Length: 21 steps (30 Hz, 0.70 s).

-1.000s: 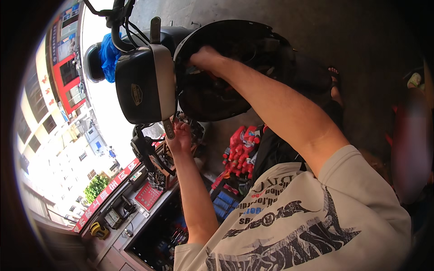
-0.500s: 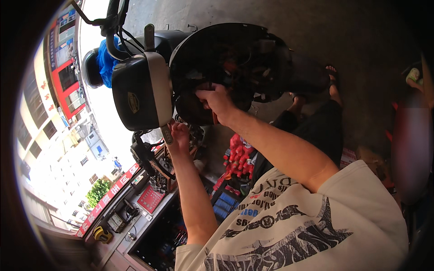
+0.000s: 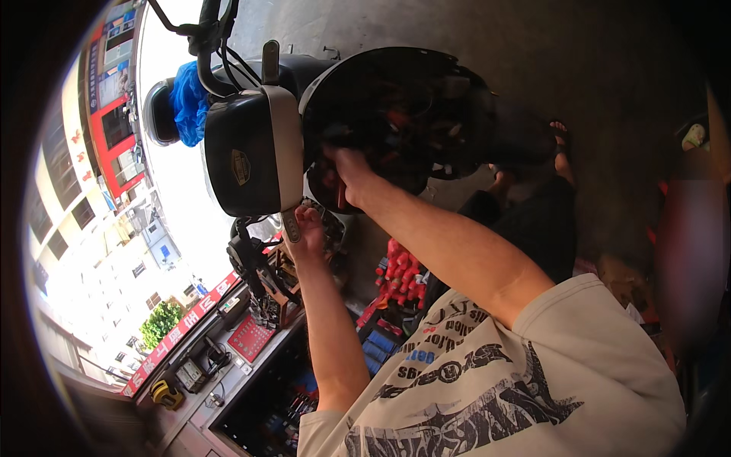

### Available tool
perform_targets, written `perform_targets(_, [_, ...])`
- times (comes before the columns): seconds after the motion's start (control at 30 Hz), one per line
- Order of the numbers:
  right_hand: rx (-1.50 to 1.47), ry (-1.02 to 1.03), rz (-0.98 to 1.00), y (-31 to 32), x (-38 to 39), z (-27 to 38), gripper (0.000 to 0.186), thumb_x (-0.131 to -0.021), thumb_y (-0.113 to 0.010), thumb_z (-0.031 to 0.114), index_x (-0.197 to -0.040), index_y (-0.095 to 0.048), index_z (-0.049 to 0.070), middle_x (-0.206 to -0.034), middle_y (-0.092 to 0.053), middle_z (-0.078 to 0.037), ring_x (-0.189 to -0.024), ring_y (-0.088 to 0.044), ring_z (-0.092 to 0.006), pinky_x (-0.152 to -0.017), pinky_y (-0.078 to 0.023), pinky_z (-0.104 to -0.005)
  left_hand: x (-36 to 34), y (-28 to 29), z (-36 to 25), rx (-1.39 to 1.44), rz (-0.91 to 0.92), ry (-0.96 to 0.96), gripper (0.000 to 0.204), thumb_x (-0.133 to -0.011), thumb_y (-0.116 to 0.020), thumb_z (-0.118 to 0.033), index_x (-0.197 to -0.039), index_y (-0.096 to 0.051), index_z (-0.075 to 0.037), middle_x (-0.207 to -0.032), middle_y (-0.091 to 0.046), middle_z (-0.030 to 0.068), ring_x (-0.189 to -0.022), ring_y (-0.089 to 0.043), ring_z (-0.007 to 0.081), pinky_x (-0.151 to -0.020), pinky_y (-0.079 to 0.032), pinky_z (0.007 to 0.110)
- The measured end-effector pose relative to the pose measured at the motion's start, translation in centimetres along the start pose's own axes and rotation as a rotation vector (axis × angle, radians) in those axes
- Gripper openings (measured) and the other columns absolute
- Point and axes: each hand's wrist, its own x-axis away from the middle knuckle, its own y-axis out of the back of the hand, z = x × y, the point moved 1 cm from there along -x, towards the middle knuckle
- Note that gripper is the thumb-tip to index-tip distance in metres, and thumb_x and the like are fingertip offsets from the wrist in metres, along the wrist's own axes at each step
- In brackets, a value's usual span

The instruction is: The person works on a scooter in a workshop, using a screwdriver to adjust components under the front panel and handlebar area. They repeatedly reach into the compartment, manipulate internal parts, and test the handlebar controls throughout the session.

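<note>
An electric scooter with a black and cream front panel (image 3: 240, 171) fills the upper middle; its dark open shell (image 3: 396, 99) shows wiring inside. My right hand (image 3: 352, 169), blurred, reaches into the shell's lower side. It is closed round a slim red-handled tool (image 3: 341, 194), whose tip I cannot see. Below the panel's lower corner is my left hand (image 3: 307, 228), its fingers curled beside a grey oblong side piece (image 3: 290, 226). What these fingers grip, if anything, is hidden.
Handlebars (image 3: 205, 38) and a blue plastic bag (image 3: 190, 103) are at upper left. A workbench (image 3: 205, 415) with a red tray (image 3: 251, 337) and a yellow tape measure (image 3: 166, 394) lies lower left. Red bottles (image 3: 401, 276) cluster below the scooter. Another person's sandalled foot (image 3: 560, 131) is at right.
My right hand has shifted left and slightly down with the red-handled tool. The scooter sits a little further right in view. My left hand stays at the panel's lower corner.
</note>
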Motion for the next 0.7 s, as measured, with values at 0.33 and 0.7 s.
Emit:
perform_targets(0.33, [0.061,0.178,-0.017,0.3,0.6,0.0,0.013,-0.090,-0.059,0.019,-0.078,-0.060,0.013,-0.063,-0.050,0.004,-0.050,-0.045,-0.0083,-0.046,-0.038,-0.0246,-1.3,0.3,-1.3,-0.017,-0.077,-0.046,0.024,-0.091,-0.045,-0.010,-0.105,-0.061,0.001,-0.097,-0.065,0.0124,-0.082,-0.062,0.0231,-0.072,-0.056,0.034])
perform_targets(0.7, [-0.004,0.174,-0.010,0.1,3.1,2.4,0.009,-0.083,-0.059,0.012,-0.077,-0.062,0.005,-0.061,-0.047,0.002,-0.048,-0.040,-0.0098,-0.047,-0.037,-0.0268,-2.6,-0.3,-1.8,-0.238,-0.297,-0.187,0.029,-0.093,-0.040,-0.014,-0.106,-0.062,0.000,-0.100,-0.068,0.0137,-0.086,-0.065,0.0245,-0.071,-0.058,0.037])
